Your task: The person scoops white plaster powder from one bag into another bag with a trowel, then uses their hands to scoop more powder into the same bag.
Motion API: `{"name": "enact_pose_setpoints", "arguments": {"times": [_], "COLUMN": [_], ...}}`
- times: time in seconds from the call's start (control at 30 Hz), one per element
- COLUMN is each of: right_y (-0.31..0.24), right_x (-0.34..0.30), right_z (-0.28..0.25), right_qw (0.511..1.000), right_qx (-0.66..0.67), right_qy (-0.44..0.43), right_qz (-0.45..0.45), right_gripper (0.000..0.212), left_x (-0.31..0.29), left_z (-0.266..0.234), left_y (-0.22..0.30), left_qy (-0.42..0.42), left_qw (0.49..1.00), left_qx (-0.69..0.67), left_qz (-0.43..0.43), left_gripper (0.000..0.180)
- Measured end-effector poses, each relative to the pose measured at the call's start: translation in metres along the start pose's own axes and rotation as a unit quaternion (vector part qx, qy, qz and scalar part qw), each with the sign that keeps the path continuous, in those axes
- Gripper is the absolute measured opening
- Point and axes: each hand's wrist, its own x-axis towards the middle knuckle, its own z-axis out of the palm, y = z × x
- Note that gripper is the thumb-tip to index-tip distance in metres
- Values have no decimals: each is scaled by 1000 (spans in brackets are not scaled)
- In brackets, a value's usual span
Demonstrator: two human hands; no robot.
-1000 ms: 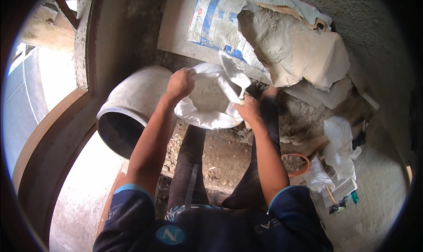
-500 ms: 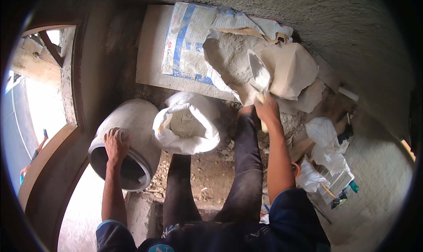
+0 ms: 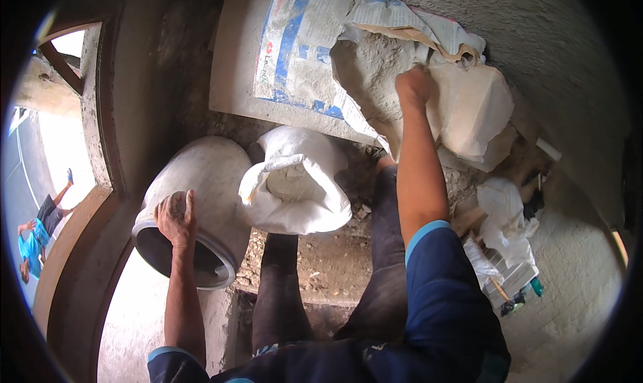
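Note:
My right hand (image 3: pixel 414 85) is closed in a fist at the mouth of a torn paper cement bag (image 3: pixel 462 111), over the grey powder (image 3: pixel 375 68). It holds a trowel, whose blade is mostly hidden behind the hand now. My left hand (image 3: pixel 175 217) lies with its fingers stretched over the outer side of a grey, drum-like container (image 3: pixel 207 175), just above its rim. That container leans with its dark mouth towards me. Between my hands, in front of my legs, stands a white sack (image 3: pixel 295 215) with its edge rolled back and grey powder inside.
Rough plastered wall rises behind the bag and to the right. White plastic bags (image 3: pixel 499 212) and a white crate (image 3: pixel 519 282) lie at right. An arched opening (image 3: pixel 94 148) on the left shows a person in blue (image 3: pixel 33 239) outside. Rubble (image 3: pixel 321 269) covers the floor by my legs.
My right hand has moved forward with the trowel, from the near edge of the cement bag into its mouth. My left hand stays on the container. The view has shifted slightly.

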Motion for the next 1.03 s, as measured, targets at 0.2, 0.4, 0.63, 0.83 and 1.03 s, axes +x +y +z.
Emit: {"name": "enact_pose_setpoints", "arguments": {"times": [0.2, 0.4, 0.63, 0.83, 1.03], "right_y": [-4, 5, -30, -22, 104], "right_x": [-79, -48, 18, -57, 37], "right_z": [11, 6, 32, 28, -2], "right_qw": [992, 1000, 991, 989, 978], "right_qx": [-22, 15, 84, 11, -105], "right_qy": [-122, 16, -33, -140, -50], "right_qz": [-31, 16, 94, -37, -175], "right_gripper": [51, 51, 30, 36, 40], "left_x": [-3, -5, 1, -14, -8], "left_z": [-5, -2, 9, -7, 2], "left_y": [-5, -11, 4, -16, 17], "left_qy": [3, 16, 15, 60, -24], "left_qw": [1000, 1000, 999, 998, 1000], "left_qx": [-4, -5, -26, -12, 14], "left_qz": [-4, 8, 18, 21, -10], "left_gripper": [32, 30, 29, 21, 25]}}
